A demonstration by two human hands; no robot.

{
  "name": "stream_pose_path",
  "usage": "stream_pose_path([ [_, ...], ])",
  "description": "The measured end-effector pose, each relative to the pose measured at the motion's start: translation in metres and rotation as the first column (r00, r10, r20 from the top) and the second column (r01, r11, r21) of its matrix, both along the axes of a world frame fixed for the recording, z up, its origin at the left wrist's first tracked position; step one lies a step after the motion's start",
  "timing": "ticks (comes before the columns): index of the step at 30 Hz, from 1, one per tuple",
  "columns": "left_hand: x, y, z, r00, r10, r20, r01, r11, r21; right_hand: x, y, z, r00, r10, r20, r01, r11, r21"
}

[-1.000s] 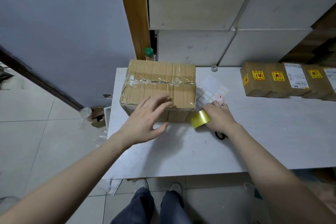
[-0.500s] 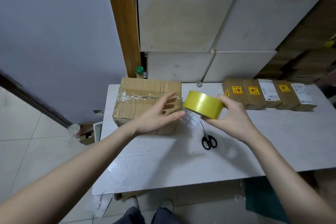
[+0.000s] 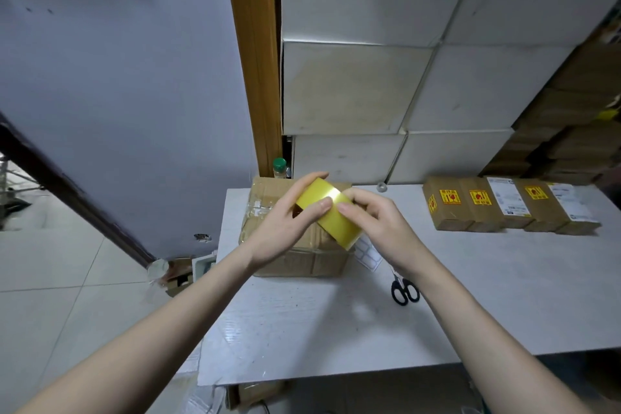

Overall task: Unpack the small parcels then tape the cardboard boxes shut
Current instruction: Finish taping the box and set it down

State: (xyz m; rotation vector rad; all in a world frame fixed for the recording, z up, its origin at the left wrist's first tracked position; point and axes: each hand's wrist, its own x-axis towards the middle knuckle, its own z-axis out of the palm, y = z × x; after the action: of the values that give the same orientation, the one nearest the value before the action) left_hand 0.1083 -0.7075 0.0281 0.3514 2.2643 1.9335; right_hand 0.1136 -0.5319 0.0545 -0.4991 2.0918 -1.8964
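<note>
Currently: both my left hand (image 3: 285, 228) and right hand (image 3: 379, 228) grip the yellow tape roll (image 3: 331, 215), held above the cardboard box (image 3: 302, 259). Risk: the tape's free end, which I cannot make out, may resist picking and tear. Beneath my hands, white table (image 3: 336, 329); scissors (image 3: 405, 291) under my right wrist; small parcels (image 3: 504, 203) farther right; stacked cartons behind.

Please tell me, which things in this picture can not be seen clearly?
Head view only:
- Tape end on the yellow tape roll: too fine to see.
- Cardboard box top seam: hidden by both hands.
- Scissors blades: covered by the right wrist.
- Label text on the small parcels: too small to read.
- Green-capped bottle: mostly behind the box.
</note>
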Motion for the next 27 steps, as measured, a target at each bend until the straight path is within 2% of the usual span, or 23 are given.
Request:
stream_pose_path([
  [3, 0.001, -0.005, 0.002, 0.996, 0.028, 0.09, -0.036, 0.995, 0.096, 0.0, -0.004, 0.004, 0.997, 0.042, 0.062, -0.038, 0.997, -0.06],
  [5, 0.003, -0.008, 0.003, 0.987, -0.014, 0.158, -0.008, 0.99, 0.143, 0.001, -0.007, 0.005, 0.992, 0.068, 0.105, -0.06, 0.995, -0.085],
  [8, 0.005, -0.01, 0.003, 0.967, -0.072, 0.244, 0.033, 0.987, 0.158, 0.002, -0.012, 0.002, 0.986, 0.088, 0.145, -0.072, 0.99, -0.118],
  [13, 0.001, -0.013, -0.001, 0.926, -0.071, 0.371, -0.004, 0.98, 0.198, 0.0, -0.018, 0.0, 0.978, 0.116, 0.173, -0.09, 0.984, -0.153],
  [19, -0.002, -0.017, -0.005, 0.859, -0.177, 0.481, -0.022, 0.925, 0.38, -0.004, -0.024, 0.001, 0.973, 0.099, 0.209, -0.066, 0.985, -0.16],
  [22, -0.004, -0.019, -0.005, 0.834, -0.117, 0.538, -0.067, 0.948, 0.31, -0.005, -0.026, 0.001, 0.968, 0.114, 0.225, -0.076, 0.983, -0.17],
  [24, -0.007, -0.017, -0.005, 0.89, 0.118, 0.44, -0.188, 0.975, 0.12, -0.006, -0.027, -0.002, 0.968, 0.102, 0.231, -0.068, 0.987, -0.149],
  [25, -0.008, -0.017, -0.005, 0.907, 0.292, 0.304, -0.317, 0.948, 0.036, -0.006, -0.027, -0.004, 0.969, 0.088, 0.23, -0.058, 0.989, -0.133],
  [26, -0.007, -0.018, -0.003, 0.893, 0.438, 0.106, -0.441, 0.898, 0.0, -0.007, -0.027, -0.006, 0.971, 0.068, 0.23, -0.042, 0.992, -0.117],
  [27, -0.005, -0.021, 0.002, 0.87, 0.481, -0.107, -0.485, 0.874, -0.012, -0.008, -0.027, -0.008, 0.971, 0.043, 0.236, -0.02, 0.995, -0.102],
])
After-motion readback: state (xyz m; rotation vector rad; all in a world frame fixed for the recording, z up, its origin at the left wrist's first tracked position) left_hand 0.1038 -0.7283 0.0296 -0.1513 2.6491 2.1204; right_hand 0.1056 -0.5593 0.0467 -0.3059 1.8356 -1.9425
